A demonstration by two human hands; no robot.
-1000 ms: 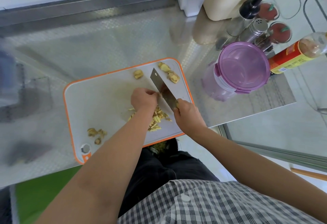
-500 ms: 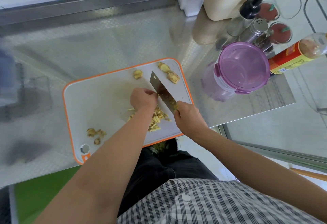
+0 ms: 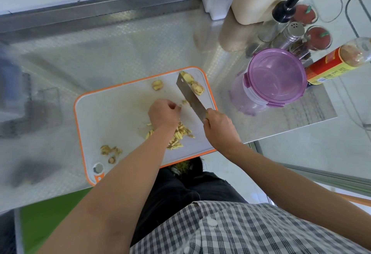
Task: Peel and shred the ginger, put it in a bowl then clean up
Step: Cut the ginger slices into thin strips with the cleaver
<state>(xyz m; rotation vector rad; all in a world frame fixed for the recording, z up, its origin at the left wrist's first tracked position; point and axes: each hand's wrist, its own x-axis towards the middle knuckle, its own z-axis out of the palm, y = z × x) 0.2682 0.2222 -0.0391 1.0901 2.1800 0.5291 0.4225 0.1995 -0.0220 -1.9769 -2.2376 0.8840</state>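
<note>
The right hand (image 3: 219, 127) is clamped on the handle of the cleaver (image 3: 190, 97), with the blade angled over the cutting board (image 3: 112, 117). The left hand (image 3: 163, 113) is curled just beside the blade at a small ginger piece (image 3: 184, 102); whether it pinches the piece cannot be determined. The shredded ginger (image 3: 180, 135) lies by the left wrist. Hazard: the fingertips are near the edge, and a small piece can slip during a cut.

1. Your right hand (image 3: 218, 125) hides the knife (image 3: 190, 97) handle.
2. Your left forearm (image 3: 140, 163) covers part of the ginger shreds (image 3: 181, 133).
3. Dark objects (image 3: 30, 109) at 9 o'clock: too blurred to identify.
4. Cream caddy (image 3: 261, 2) at 1 o'clock: cropped by top edge.
</note>
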